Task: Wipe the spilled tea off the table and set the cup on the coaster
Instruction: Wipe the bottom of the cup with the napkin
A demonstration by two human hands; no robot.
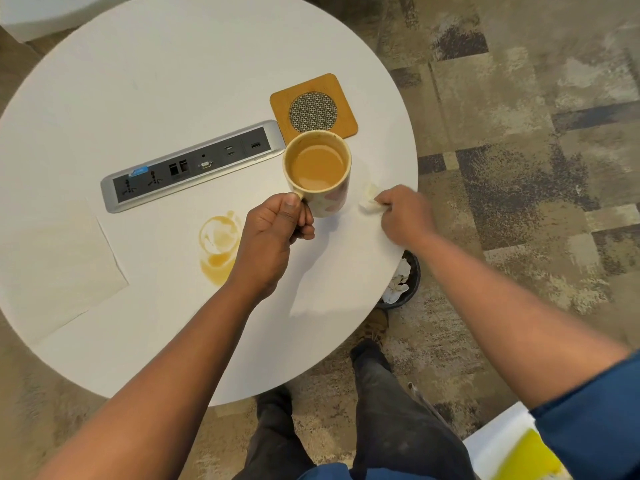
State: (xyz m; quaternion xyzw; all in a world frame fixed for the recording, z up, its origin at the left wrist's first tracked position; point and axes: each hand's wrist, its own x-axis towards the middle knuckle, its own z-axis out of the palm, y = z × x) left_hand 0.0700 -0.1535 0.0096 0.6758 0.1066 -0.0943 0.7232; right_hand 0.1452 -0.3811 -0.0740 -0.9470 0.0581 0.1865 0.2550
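- Holding the cup (317, 171) by its handle, your left hand (273, 233) has fingers curled round it; the cup looks lifted just above the table (173, 81).
- Your right hand (403, 216) pinches a crumpled tissue (369, 199) near the table's right edge.
- The tea spill (218, 245) lies unwiped, left of your left wrist.
- Next, judging by this, carry the tissue across to the spill.
- Farther off, the coaster (313, 105) sits bare behind the cup; lower the full cup there gently.
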